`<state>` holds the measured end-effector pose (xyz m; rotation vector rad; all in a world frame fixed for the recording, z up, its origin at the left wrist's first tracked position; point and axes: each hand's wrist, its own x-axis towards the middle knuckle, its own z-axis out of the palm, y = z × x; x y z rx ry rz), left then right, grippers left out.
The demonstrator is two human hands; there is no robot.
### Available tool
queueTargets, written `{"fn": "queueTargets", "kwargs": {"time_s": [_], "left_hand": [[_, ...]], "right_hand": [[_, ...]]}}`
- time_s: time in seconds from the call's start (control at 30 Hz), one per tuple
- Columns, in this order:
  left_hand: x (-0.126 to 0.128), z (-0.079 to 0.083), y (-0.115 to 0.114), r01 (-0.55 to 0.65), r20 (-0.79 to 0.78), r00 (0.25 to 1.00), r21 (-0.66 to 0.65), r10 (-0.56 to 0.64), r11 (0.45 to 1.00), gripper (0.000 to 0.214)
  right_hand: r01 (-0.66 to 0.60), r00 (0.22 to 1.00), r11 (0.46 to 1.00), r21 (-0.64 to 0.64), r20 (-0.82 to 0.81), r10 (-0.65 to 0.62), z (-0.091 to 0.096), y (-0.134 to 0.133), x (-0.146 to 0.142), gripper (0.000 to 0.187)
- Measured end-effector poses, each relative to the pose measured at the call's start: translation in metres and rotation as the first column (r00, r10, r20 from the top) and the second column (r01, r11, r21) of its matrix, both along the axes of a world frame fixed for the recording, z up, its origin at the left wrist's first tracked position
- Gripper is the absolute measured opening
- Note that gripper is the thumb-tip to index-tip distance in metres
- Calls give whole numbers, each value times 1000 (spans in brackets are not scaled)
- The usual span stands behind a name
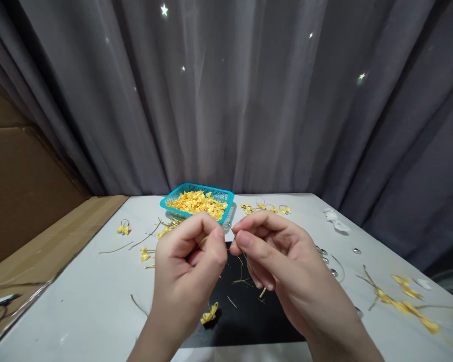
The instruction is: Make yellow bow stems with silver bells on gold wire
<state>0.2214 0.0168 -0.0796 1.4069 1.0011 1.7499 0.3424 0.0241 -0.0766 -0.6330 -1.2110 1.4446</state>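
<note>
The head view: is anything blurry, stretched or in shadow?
In the head view, the side folds of the curtain slant outward, likely wide-lens stretch; in the head view, the yellow ribbon at lower right looks soft, and the teal basket casts a faint shadow rightward; the thin piece at the right hand's fingertips is too small to make out.

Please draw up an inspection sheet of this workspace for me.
Surface: white table, with a black mat under the hands.
Work things: thin strand at the right fingertips; teal basket of yellow bows toward the far edge.
Clutter: gold strips, silver pieces and white pieces, scattered.
Hands: right hand pinches the strand; left hand is closed on a mostly hidden yellowish piece.
Cables: dark loop at far left; cannot tell if cable.
Surroundings: grey curtain with stars behind; cardboard at left.
</note>
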Motion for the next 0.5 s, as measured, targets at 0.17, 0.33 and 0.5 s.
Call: {"fn": "queueTargets", "kwargs": {"time_s": [0.17, 0.33, 0.5], "left_hand": [[2, 1, -2, -147, -138, 977, 104, 160, 984, 24], [0, 0, -1, -195, -196, 955, 147, 222, 970, 24], [-2, -1, 1, -192, -221, 949, 152, 223, 969, 26]], "right_hand": [[-50, 997, 996, -75, -63, 45, 2, 1, -5, 11], [6, 995, 997, -76, -96, -13, 2, -1, -5, 21], [55, 993, 995, -79, -96, -63, 3, -2, -3, 22]]}}
